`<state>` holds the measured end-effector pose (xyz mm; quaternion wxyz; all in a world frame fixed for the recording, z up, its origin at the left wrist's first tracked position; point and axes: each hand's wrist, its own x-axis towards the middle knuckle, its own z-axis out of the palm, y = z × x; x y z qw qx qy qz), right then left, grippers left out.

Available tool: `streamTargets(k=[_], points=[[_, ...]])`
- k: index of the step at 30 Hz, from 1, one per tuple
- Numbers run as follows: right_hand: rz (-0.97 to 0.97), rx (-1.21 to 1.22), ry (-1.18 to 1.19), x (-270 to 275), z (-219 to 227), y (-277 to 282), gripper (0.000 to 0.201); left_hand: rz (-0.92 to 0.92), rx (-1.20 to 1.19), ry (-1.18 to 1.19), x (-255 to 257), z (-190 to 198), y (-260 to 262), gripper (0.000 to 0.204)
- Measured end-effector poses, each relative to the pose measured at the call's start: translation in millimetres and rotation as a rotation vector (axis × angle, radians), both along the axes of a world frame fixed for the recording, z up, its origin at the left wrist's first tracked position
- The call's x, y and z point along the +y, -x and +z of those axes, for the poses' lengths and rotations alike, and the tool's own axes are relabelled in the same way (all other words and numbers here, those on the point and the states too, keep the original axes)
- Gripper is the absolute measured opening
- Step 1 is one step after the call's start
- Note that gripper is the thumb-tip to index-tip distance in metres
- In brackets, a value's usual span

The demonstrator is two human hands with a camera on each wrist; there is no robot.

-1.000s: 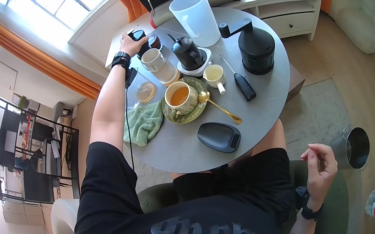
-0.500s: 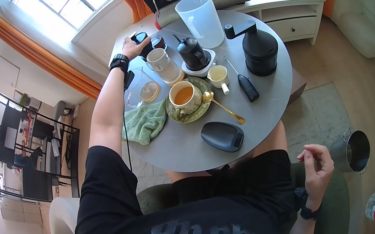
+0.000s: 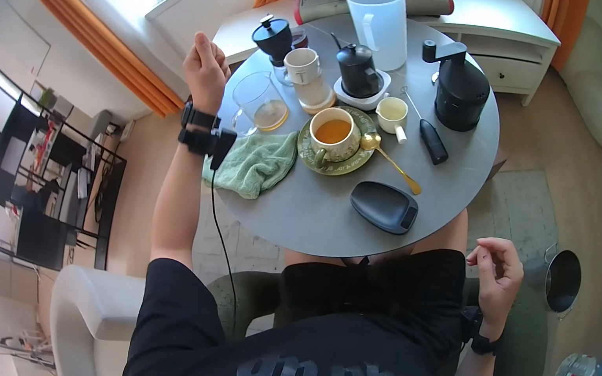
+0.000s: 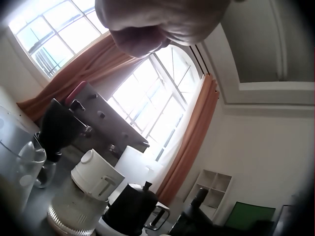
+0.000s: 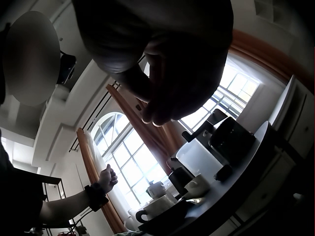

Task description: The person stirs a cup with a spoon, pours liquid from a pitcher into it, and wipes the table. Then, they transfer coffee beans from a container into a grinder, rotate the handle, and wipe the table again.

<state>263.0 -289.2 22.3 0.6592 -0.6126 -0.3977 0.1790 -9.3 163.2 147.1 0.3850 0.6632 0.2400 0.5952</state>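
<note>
My left hand (image 3: 206, 77) is raised at the left edge of the round table, fingers curled in, with nothing seen in it. Nearest to it stand a black-topped glass vessel (image 3: 273, 38), a clear glass jug (image 3: 254, 98) with a little pale stuff at its bottom, and a ceramic cup (image 3: 303, 67) on a ribbed base. My right hand (image 3: 499, 279) hangs beside my thigh, loosely bent and holding nothing. A patterned teacup (image 3: 331, 144) of amber liquid sits on a green saucer (image 3: 355, 167), with a gold spoon (image 3: 394, 164) resting across its rim.
A green cloth (image 3: 254, 160) lies at the table's left edge. Further round are a black kettle (image 3: 358, 70) on a white base, a small pitcher (image 3: 392, 116), a handheld frother (image 3: 432, 142), a black grinder (image 3: 462, 91), a tall plastic jug (image 3: 380, 26) and a dark tray (image 3: 384, 207).
My left hand has let go of the black-topped vessel and drawn back toward me and up, its fingers curling. The head view has shifted. My right hand stays low.
</note>
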Motion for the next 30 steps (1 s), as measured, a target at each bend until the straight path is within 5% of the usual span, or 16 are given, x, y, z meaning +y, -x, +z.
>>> streamTargets(k=[6, 12, 15, 21, 30], points=[[0.127, 0.007, 0.049, 16.0, -3.6, 10.1, 0.009, 0.063, 0.03, -0.02, -80.2, -62.4, 31.7, 0.055], [0.251, -0.059, 0.121, 42.6, -2.8, 15.3, 0.009, 0.045, 0.055, 0.096, -108.9, -121.9, 61.0, 0.051], [0.283, -0.043, 0.121, 60.5, -0.2, 21.8, 0.009, 0.147, 0.1, 0.106, -119.1, -133.0, 47.0, 0.047], [0.342, -0.08, 0.105, 80.7, -4.2, 28.3, 0.01, -0.043, 0.077, 0.33, -118.1, -129.9, 55.9, 0.054], [0.312, -0.1, 0.137, 111.8, -1.2, -5.5, 0.013, 0.083, 0.211, 0.122, -117.2, -135.6, 53.3, 0.054]])
